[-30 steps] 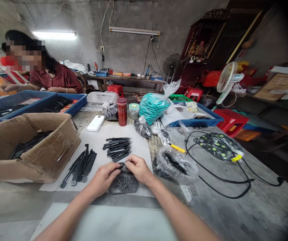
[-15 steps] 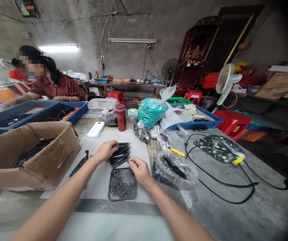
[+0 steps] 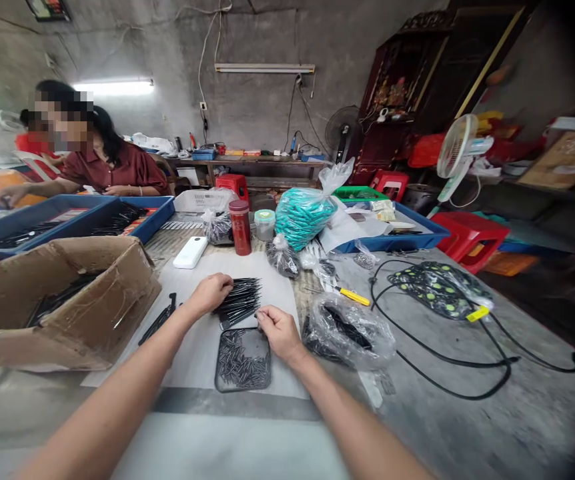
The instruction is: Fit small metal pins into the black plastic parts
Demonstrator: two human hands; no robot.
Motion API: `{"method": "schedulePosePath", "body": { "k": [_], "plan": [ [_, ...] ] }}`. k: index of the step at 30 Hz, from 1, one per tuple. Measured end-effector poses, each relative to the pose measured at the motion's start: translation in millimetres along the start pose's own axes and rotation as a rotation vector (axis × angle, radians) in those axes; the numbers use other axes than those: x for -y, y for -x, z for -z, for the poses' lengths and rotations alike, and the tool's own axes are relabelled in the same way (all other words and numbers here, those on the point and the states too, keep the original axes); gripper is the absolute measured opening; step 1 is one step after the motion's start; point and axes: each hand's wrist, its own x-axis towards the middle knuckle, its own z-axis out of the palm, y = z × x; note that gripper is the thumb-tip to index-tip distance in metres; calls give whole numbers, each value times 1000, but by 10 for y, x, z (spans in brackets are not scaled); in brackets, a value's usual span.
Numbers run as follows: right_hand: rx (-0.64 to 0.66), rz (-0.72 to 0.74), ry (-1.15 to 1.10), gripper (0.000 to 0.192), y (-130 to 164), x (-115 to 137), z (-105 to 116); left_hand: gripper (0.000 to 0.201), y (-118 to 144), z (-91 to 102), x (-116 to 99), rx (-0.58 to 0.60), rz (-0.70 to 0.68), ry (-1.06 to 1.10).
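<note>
My left hand (image 3: pixel 210 293) rests with its fingers curled on a fanned pile of thin black pointed pieces (image 3: pixel 239 302) on a white sheet (image 3: pixel 198 347). My right hand (image 3: pixel 277 331) pinches something small over the top right edge of a shallow dark tray (image 3: pixel 242 360) full of small dark pins. What its fingertips hold is too small to make out. Another pile of longer black parts (image 3: pixel 158 322) lies left of my left forearm, partly hidden by it.
An open cardboard box (image 3: pixel 67 300) with black parts stands at left, blue trays (image 3: pixel 67 220) behind it. Plastic bags (image 3: pixel 350 327), a teal bag (image 3: pixel 303 213), a red flask (image 3: pixel 241 228), a white phone (image 3: pixel 190 253), and black cable (image 3: pixel 447 360) lie around. A person sits at far left.
My hands were together over the pin tray a second ago. The left hand then reached forward onto the fanned black pieces; the right stayed at the tray's edge.
</note>
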Motion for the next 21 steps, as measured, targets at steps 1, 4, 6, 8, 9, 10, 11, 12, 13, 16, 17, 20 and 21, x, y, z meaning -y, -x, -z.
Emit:
{"method": "schedulePosePath", "body": {
  "k": [1, 4, 6, 8, 9, 10, 11, 12, 13, 16, 17, 20, 21],
  "plan": [
    [-1, -3, 5, 23, 1, -12, 1, 23, 69, 53, 20, -4, 15, -5],
    [3, -3, 16, 24, 4, -51, 0, 22, 362, 222, 108, -2, 67, -19],
    [11, -1, 22, 24, 9, -71, -3, 21, 608, 301, 189, 13, 96, -26],
    [17, -8, 23, 24, 14, -79, -3, 20, 860, 326, 282, 47, 109, -29],
    [18, -13, 22, 24, 17, -78, -1, 19, 977, 319, 330, 73, 111, -27],
    [19, -16, 22, 24, 20, -74, 1, 19, 1083, 302, 376, 98, 117, -26],
    [18, -19, 23, 24, 23, -69, 4, 19, 1173, 279, 417, 119, 123, -29],
    [18, -19, 26, 25, 26, -65, 6, 20, 1246, 253, 450, 130, 136, -40],
    [19, -18, 31, 25, 30, -61, 8, 21, 1300, 228, 472, 128, 155, -58],
    [23, -18, 51, 25, 44, -61, 9, 24, 1354, 177, 457, 95, 240, -151],
    [26, -19, 58, 25, 48, -64, 8, 24, 1344, 169, 426, 93, 270, -182],
    [31, -22, 75, 26, 58, -74, 4, 24, 1275, 148, 297, 134, 359, -246],
    [33, -21, 78, 26, 60, -76, 3, 25, 1249, 139, 255, 145, 389, -261]
  ]
}}
